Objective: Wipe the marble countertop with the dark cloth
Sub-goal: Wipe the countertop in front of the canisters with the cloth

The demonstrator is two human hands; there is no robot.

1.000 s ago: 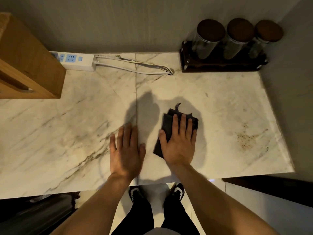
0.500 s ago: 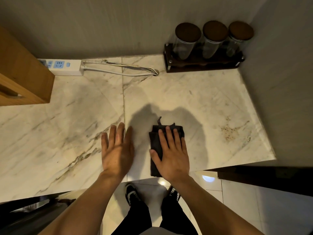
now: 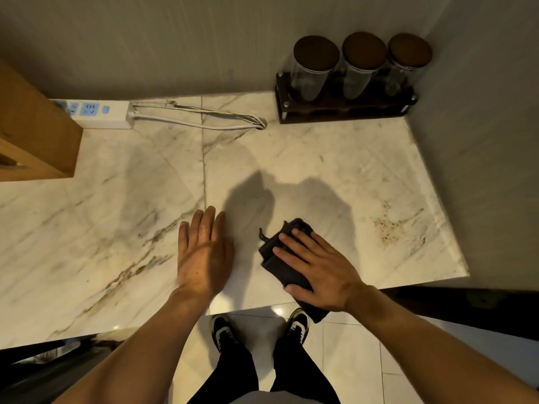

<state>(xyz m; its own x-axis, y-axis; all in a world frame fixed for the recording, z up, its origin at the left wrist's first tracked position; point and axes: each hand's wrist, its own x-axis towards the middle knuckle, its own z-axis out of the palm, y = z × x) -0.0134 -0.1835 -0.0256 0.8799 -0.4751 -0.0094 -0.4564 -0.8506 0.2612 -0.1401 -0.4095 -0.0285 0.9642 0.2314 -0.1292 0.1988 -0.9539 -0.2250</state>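
Since the earlier frame our right hand has turned the folded dark cloth anticlockwise and dragged it toward the front edge; one corner now hangs off the white veined marble countertop. Cloth's long axis runs diagonal, far-left to near-right, w/ the brown speckled stain well apart to its right. Right hand is on it, fingers spread flat, pressing, not pinching. Left hand lies open, fingers together, palm down on bare marble just left of the cloth, bracing. We judge the next stroke should sweep right toward the stain, right wrist leading.
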